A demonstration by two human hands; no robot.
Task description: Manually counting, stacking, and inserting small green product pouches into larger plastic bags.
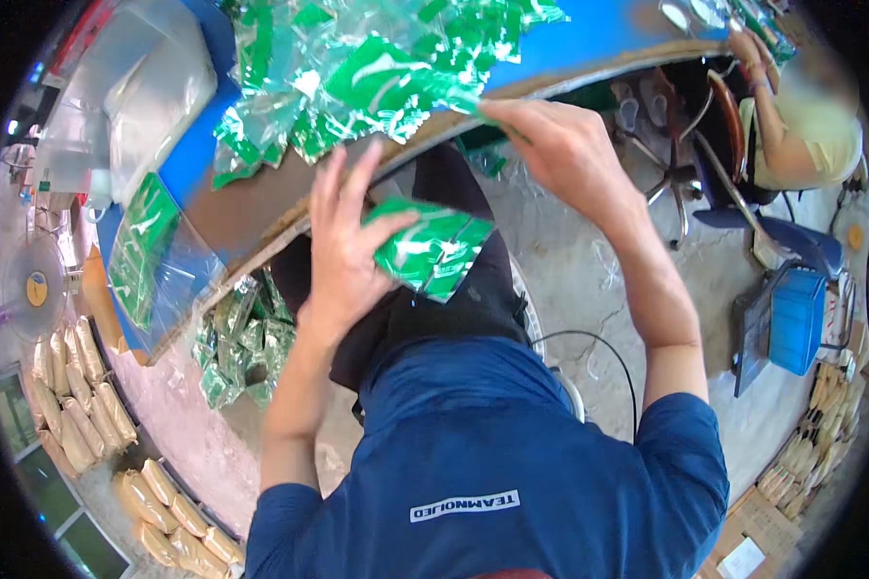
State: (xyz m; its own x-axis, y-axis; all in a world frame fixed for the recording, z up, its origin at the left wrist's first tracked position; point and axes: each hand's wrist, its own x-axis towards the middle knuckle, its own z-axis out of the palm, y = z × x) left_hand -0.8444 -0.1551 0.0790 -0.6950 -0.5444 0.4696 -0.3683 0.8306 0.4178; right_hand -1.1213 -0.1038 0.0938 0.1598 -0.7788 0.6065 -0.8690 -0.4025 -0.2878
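My left hand (346, 241) is in front of the table edge, its thumb laid over a shiny green packet (434, 256) and its other fingers pointing up toward the table. The packet, perhaps more than one together, hangs above my lap. My right hand (562, 145) is at the table edge, fingers pinched on the corner of a green and clear packet (386, 82). That packet lies across the front of a loose heap of green and clear packets (280, 68). The heap hides where the pinched packet ends.
A clear bag with a green panel (145, 253) lies on the blue table (212, 159) at left, near big clear plastic bags (159, 96). More green packets (246, 343) sit below the edge. At right are a person (806, 135), a chair and a blue crate (797, 318).
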